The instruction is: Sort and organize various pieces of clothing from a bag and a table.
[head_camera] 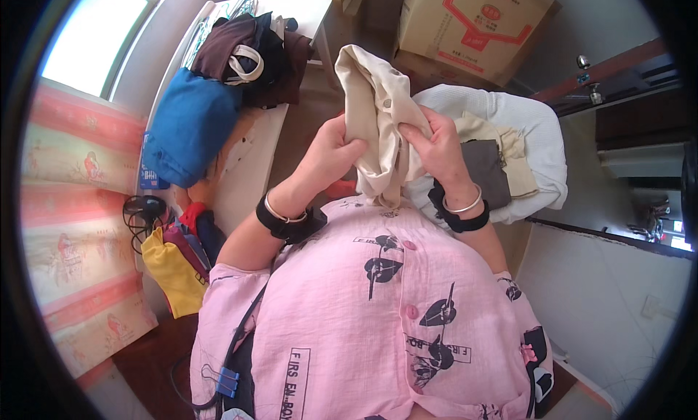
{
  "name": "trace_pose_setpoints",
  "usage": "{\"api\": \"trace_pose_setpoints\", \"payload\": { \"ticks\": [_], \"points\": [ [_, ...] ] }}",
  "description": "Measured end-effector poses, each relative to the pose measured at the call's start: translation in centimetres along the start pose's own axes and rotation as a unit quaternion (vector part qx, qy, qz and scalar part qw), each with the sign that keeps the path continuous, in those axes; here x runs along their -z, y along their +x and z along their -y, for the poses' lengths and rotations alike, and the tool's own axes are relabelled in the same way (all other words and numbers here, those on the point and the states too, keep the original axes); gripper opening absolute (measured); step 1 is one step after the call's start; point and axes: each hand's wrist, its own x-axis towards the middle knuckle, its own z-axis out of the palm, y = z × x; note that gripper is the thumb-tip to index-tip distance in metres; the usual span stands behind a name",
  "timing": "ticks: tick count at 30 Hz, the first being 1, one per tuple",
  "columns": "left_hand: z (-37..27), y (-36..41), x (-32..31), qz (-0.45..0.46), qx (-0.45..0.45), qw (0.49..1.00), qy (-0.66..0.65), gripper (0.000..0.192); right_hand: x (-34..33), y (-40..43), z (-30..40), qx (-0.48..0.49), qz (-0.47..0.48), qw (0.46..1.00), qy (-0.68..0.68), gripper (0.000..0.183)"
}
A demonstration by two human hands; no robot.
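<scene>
A cream cloth garment [376, 93] with round buttons hangs in front of my chest, bunched and partly folded over itself. My left hand [338, 150] grips its left side, thumb on top. On the opposite side my right hand [433, 142] pinches the fabric between thumb and fingers. The garment's lower end reaches down to my pink shirt. Just beyond my right hand lie a grey folded cloth [480, 169] and a pale yellow garment [518, 153], both resting on a white textured cloth [540, 120]. What supports the white cloth is hidden.
To the left, a blue garment [191, 125] and a dark clothes pile [234, 54] lie on tables. Hangers [240, 8] sit behind them. Yellow clothing [172, 273] hangs lower left beside a patterned curtain [82, 218]. Large cardboard boxes [469, 22] stand ahead; a door [616, 71] is at right.
</scene>
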Motion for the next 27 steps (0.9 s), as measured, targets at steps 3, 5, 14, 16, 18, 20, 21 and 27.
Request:
{"api": "trace_pose_setpoints", "payload": {
  "ticks": [3,5,14,16,18,20,21,27],
  "points": [
    [0.6,-0.2,1.5,-0.022,-0.001,0.999,-0.045,0.032,1.1,0.1,-0.1,0.016,-0.025,0.999,-0.014,0.025],
    [0.4,-0.3,1.9,-0.060,-0.008,0.993,-0.098,0.034,2.7,0.4,-0.7,0.031,-0.049,0.998,-0.035,0.024],
    [-0.6,-0.6,3.3,-0.009,0.033,0.956,-0.292,0.033,5.4,1.6,-4.5,0.021,-0.131,0.982,-0.135,0.024],
    [-0.6,-0.5,3.3,0.026,0.038,0.954,-0.297,0.035,5.3,1.4,-5.3,0.018,-0.137,0.972,-0.191,0.028],
    [-0.8,-0.5,3.1,0.030,0.031,0.947,-0.317,0.036,4.5,0.8,-5.9,0.068,-0.152,0.928,-0.333,0.046],
    [-1.1,-0.7,2.6,0.032,0.023,0.941,-0.336,0.038,3.3,0.0,-5.2,0.068,-0.141,0.932,-0.327,0.055],
    [-1.3,-0.8,2.2,0.022,0.029,0.936,-0.349,0.040,2.6,-0.4,-4.6,0.069,-0.132,0.935,-0.321,0.065],
    [-1.2,-0.5,1.3,0.025,0.025,0.929,-0.369,0.044,-0.8,-1.8,-3.4,0.211,-0.066,0.932,-0.286,0.064]
  ]
}}
